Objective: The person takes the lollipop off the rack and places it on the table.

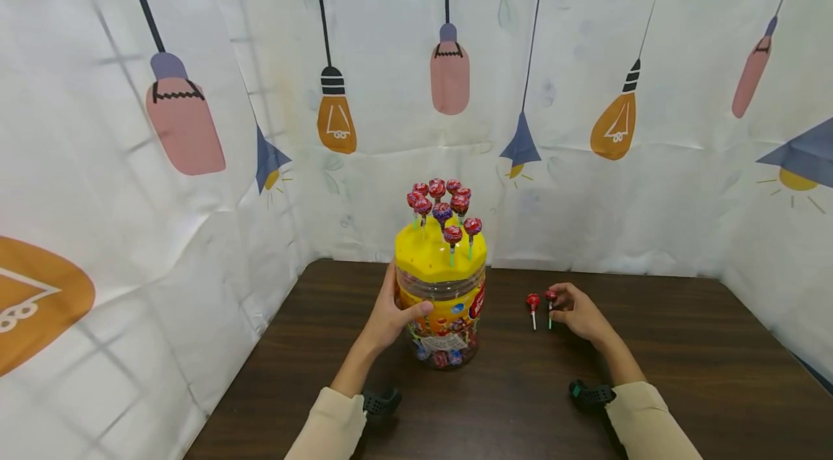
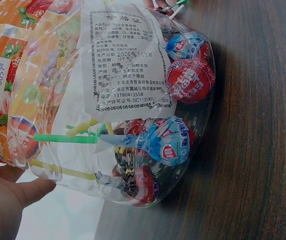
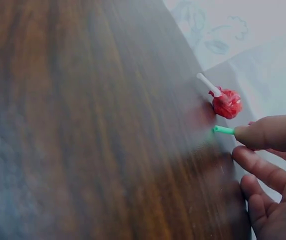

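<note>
A clear plastic candy jar (image 1: 442,330) with a yellow lid (image 1: 432,257) stands upright on the table, and several wrapped lollipops (image 1: 437,189) stick up from the lid. My left hand (image 1: 392,312) grips the jar's left side, thumb across its front label. In the left wrist view, lollipops in blue and red wrappers (image 2: 168,142) show through the jar wall. To the right, my right hand (image 1: 579,312) pinches a red lollipop with a green stick (image 3: 224,130); its head is hidden in the right wrist view. Beside it lies another red lollipop with a white stick (image 1: 534,308).
The dark wooden table (image 1: 507,402) reaches back to a white curtain (image 1: 390,207) printed with hanging lamps. Black wrist straps (image 1: 382,402) sit on both wrists. A printed paper label (image 2: 128,65) is on the jar's side.
</note>
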{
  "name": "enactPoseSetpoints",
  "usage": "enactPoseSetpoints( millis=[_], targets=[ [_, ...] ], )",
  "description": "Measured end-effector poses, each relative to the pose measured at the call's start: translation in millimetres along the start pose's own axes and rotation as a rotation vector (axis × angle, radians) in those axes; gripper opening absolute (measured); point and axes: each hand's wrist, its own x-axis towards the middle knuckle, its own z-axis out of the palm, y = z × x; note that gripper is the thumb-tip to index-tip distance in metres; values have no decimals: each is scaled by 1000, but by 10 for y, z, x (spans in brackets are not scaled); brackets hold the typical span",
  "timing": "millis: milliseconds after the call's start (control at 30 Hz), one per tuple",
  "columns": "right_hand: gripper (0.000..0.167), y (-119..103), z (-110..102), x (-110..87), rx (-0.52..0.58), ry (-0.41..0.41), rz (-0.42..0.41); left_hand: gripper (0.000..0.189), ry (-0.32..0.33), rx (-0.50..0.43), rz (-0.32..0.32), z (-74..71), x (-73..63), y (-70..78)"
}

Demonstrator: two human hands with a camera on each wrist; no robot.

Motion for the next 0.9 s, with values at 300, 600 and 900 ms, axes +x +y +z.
enactPoseSetpoints(
  millis=[300,600,900],
  targets=[
    [47,-11,-2,2,-27,-57,23,98,2,3,-1,2,-9,16],
    [50,-14,-12,-9,-13,-68,24,98,2,10,-8,6,-3,-1],
    [54,-242,-169,-41,6,-21,-48,95,2,4,-1,7,12,-2]
  ],
)
